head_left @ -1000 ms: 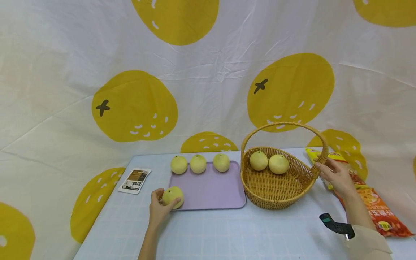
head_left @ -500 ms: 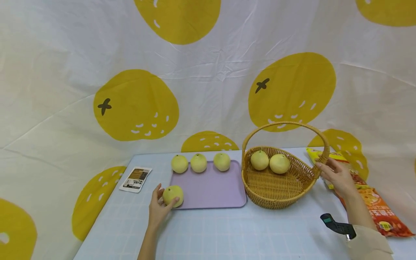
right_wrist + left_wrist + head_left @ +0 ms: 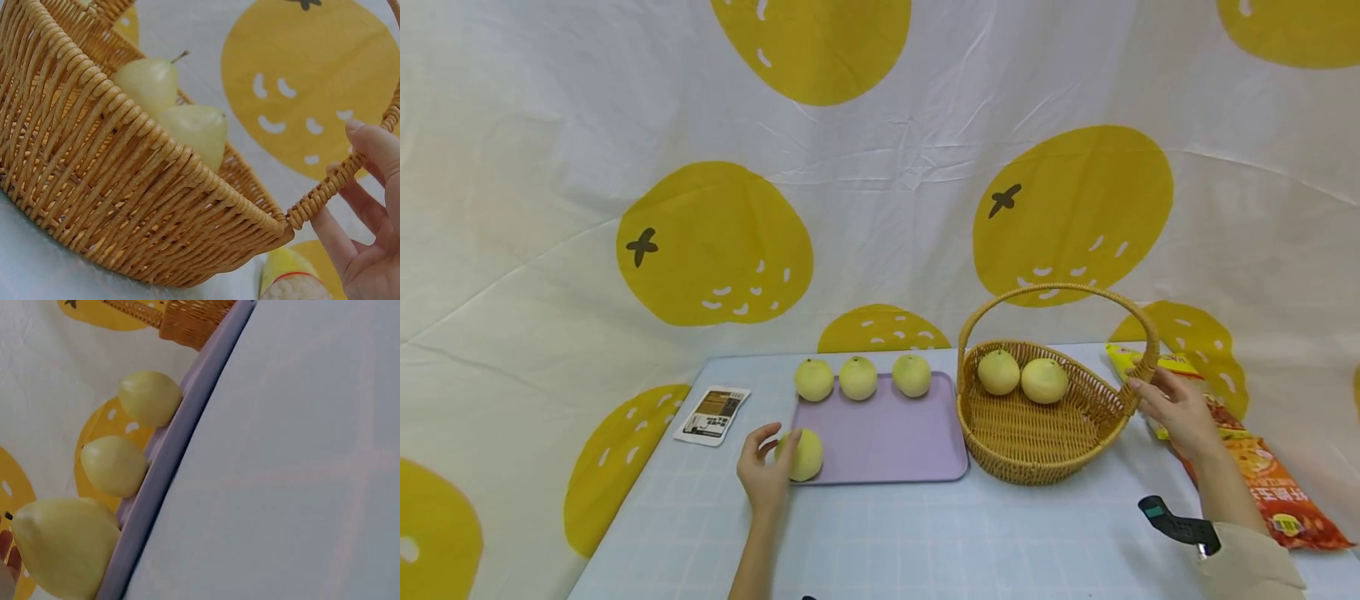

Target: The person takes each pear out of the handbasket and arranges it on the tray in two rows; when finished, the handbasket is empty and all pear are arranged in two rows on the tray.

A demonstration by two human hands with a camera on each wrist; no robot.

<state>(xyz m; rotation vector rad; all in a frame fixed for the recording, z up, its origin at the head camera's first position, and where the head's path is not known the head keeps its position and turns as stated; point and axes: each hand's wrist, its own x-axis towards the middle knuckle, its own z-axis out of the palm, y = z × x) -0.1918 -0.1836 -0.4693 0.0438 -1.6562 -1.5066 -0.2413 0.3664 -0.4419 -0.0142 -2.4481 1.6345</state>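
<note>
In the head view, my left hand [image 3: 764,473] is beside the near-left pear [image 3: 806,455] on the purple tray [image 3: 887,442]. Its fingers are spread and loosely curved, and the thumb overlaps the pear's left side; whether it touches cannot be told. In the left wrist view, parts of fingers [image 3: 9,556] show at the left edge by a large pear [image 3: 65,547]. My right hand [image 3: 1180,410] holds the base of the wicker basket's handle [image 3: 325,190] between thumb and fingers. Two pears [image 3: 1043,381] lie at the back of the basket [image 3: 1030,471].
Along the tray's back edge sit three more pears [image 3: 857,378]. A white and brown packet [image 3: 712,415] lies to the left. Snack bags, one orange-red [image 3: 1277,492] and one yellow [image 3: 1123,357], lie right of the basket. A fruit-printed cloth [image 3: 895,242] hangs behind the table.
My left hand has loosened from the near-left pear and shifted slightly left, its thumb drawn back. The pear stays on the tray's corner. My right hand keeps its hold on the basket handle.
</note>
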